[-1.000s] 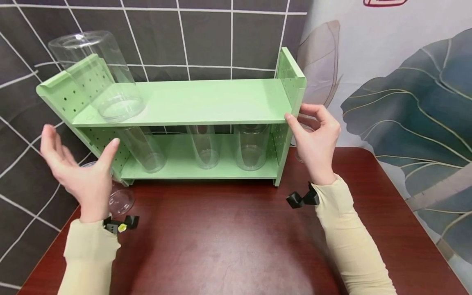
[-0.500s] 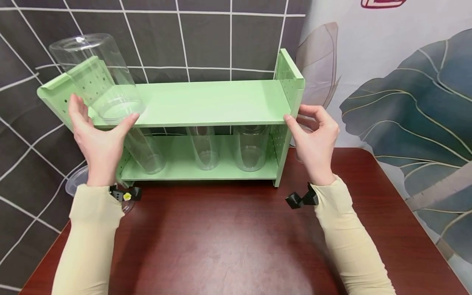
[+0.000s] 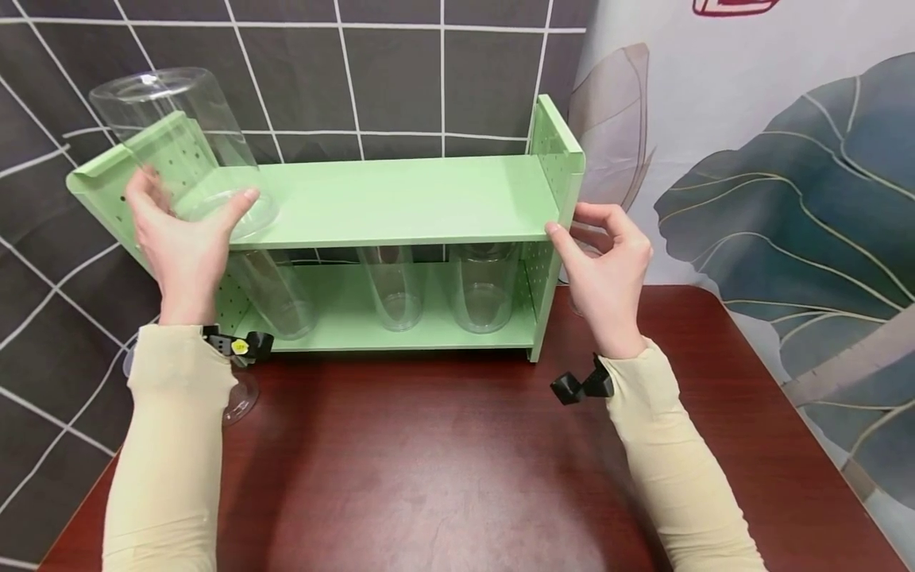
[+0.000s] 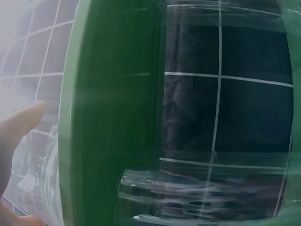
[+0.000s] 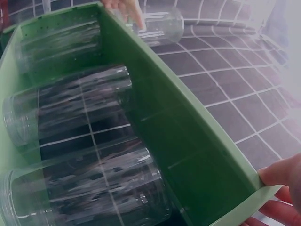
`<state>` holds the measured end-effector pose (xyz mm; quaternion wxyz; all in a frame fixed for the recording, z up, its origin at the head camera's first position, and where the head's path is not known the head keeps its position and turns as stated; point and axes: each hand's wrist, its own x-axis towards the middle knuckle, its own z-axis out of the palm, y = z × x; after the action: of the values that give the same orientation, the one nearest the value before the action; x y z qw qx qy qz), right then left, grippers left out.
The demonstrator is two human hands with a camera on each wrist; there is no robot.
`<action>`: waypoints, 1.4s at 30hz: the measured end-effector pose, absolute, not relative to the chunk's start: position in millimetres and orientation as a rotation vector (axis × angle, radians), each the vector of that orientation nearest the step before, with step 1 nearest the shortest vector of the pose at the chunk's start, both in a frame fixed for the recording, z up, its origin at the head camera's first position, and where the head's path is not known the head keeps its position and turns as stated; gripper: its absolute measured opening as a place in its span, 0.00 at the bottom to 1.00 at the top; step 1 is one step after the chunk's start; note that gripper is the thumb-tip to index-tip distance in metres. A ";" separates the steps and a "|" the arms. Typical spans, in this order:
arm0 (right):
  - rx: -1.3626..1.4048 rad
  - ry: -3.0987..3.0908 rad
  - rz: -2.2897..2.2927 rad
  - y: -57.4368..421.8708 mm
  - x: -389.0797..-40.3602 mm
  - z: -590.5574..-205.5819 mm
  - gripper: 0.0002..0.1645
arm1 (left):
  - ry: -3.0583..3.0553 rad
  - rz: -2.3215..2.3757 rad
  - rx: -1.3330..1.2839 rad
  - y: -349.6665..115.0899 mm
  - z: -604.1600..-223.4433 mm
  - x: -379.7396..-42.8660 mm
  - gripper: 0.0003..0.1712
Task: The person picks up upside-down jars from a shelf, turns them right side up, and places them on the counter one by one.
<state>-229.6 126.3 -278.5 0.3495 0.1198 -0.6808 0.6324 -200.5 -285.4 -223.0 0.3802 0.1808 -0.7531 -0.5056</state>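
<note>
A two-tier light green shelf rack [image 3: 400,199] with perforated side panels stands on the table. On the left of its upper tier is a large clear cylindrical jar [image 3: 189,115]. My left hand [image 3: 184,250] holds this jar low down, thumb on its near right side and fingers around its left, partly seen through the clear wall. My right hand [image 3: 608,270] pinches the rack's right end, thumb at the upper shelf's front corner and fingers behind the side panel. In the right wrist view, the right thumb [image 5: 277,173] lies on the shelf edge.
Several clear cylinders stand on the lower tier: a left one [image 3: 286,306], a middle one [image 3: 399,298] and a wider right one [image 3: 484,298]. Another clear container [image 3: 243,397] sits on the red-brown table [image 3: 429,461], partly behind the left wrist. A tile-patterned backdrop [image 3: 393,79] rises behind.
My left hand has moved up and right from beside the rack, fingers spread, to the lower part of the large jar on the upper tier. The right hand keeps its pinch on the rack.
</note>
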 end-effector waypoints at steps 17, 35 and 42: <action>0.318 -1.758 1.651 124.2 -230.6 -277.0 0.15 | -1.771 -1.453 0.311 -263.8 -216.1 -184.8 0.55; 0.296 -1.766 1.637 124.7 -228.5 -276.6 0.16 | -1.652 -1.491 -0.062 -218.3 -218.2 -141.3 0.51; 0.291 -1.756 1.656 124.0 -228.3 -277.8 0.16 | -1.674 -1.477 -0.071 -207.6 -227.3 -126.9 0.50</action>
<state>-228.3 124.0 -277.8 0.3478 0.1124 -0.6772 0.6386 -126.9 -207.6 -227.3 0.4386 -0.0286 -0.6736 -0.5943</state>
